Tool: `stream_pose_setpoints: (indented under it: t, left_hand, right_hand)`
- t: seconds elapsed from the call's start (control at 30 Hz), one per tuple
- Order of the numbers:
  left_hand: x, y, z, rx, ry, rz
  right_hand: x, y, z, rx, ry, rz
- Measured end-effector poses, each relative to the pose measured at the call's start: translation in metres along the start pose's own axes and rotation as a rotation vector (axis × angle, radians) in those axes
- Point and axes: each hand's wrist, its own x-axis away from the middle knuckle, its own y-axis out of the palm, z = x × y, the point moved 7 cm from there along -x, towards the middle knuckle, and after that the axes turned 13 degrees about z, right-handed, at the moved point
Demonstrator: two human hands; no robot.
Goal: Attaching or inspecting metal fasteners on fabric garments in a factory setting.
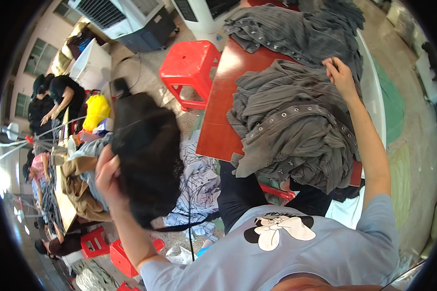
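Note:
My left hand (110, 172) is raised out to the left, fingers curled in at the edge of a black cloth item (148, 155). That item looks like a soft bag with a strap, and it is smeared by motion. My right hand (342, 77) is closed in a pinch above the far right of the table; a small dark thing shows at its fingertips, too small to name. Below it lies a heaped pile of grey striped garments (291, 116), with a placket of metal eyelets (306, 110) running across. More grey garments (296, 29) lie beyond, with small snaps along an edge.
The red-brown table (218, 116) stands before my lap. A red stool (187, 68) is past its left side. Patterned white cloth (196, 189) lies on the floor. Air coolers (126, 22) stand at the back. At far left, people (63, 99) work along another table heaped with clothes.

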Motion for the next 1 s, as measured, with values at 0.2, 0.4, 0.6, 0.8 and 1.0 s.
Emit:
stream_pose_setpoints:
  t: [0.2,0.4,0.6,0.8,1.0]
  left_hand:
    - [0.006,0.092,-0.077,0.114,-0.347,-0.342]
    - [0.027,0.169,-0.131,0.298,-0.312,-0.641]
    - [0.042,0.202,-0.153,0.197,-0.226,-0.771]
    - [0.03,0.169,-0.174,-0.347,0.286,-0.372]
    - [0.022,0.182,-0.224,0.3,-0.214,-0.182]
  right_hand:
    - [-0.005,0.014,0.054,-0.073,0.005,-0.105]
    - [-0.077,0.052,0.096,-0.007,-0.106,-0.175]
    - [-0.104,0.101,0.127,-0.121,-0.105,-0.185]
    - [-0.1,0.089,0.16,-0.153,0.028,-0.12]
    - [-0.097,0.079,0.165,-0.222,0.129,-0.092]
